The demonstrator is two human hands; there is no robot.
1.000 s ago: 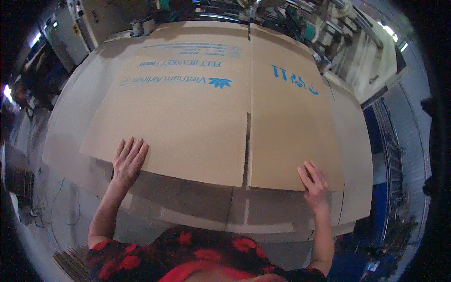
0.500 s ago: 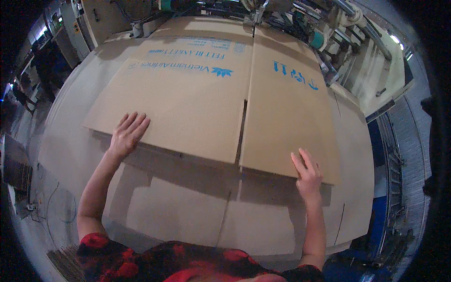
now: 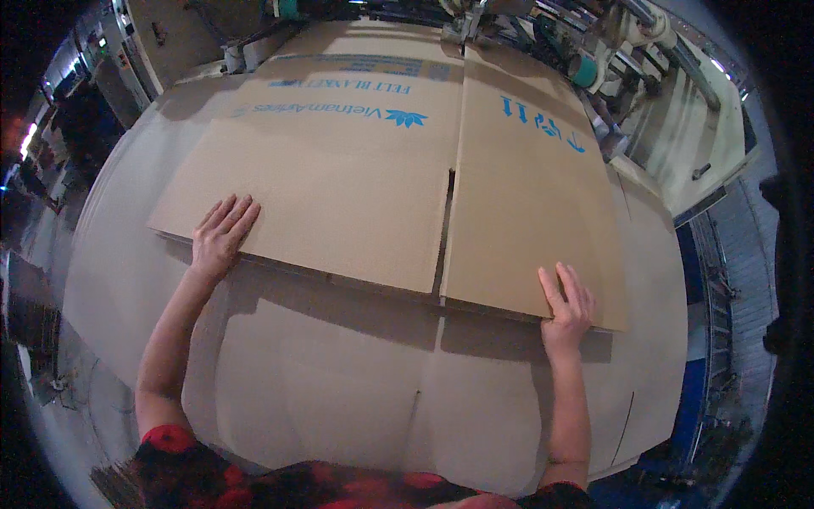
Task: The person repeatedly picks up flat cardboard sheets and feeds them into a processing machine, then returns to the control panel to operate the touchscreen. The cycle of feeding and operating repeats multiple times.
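Note:
A large flat brown cardboard sheet [image 3: 339,187] with blue printing lies in front of me, split by a dark slot [image 3: 446,229] running in from its near edge. My left hand [image 3: 222,231] rests on the sheet's near left edge, four fingers stretched over the top; its thumb is hidden. Near the right front corner, my right hand [image 3: 568,310] lies with its fingers extended over the same edge. Beneath is a broad stack of plain cardboard sheets [image 3: 339,365], and the printed sheet casts a shadow onto it.
Machinery with bars and rollers [image 3: 585,68] stands along the far side, over the sheet's far end. A pale machine frame [image 3: 699,144] is at the far right. Beside the stack on the right runs a dark metal rack [image 3: 716,288]. Stacked boards [image 3: 32,297] stand at the left.
The blue printing sits slightly farther away. Both hands remain at the near edge; the right hand has shifted slightly right and my left hand slightly left. The shadow on the stack below has changed shape.

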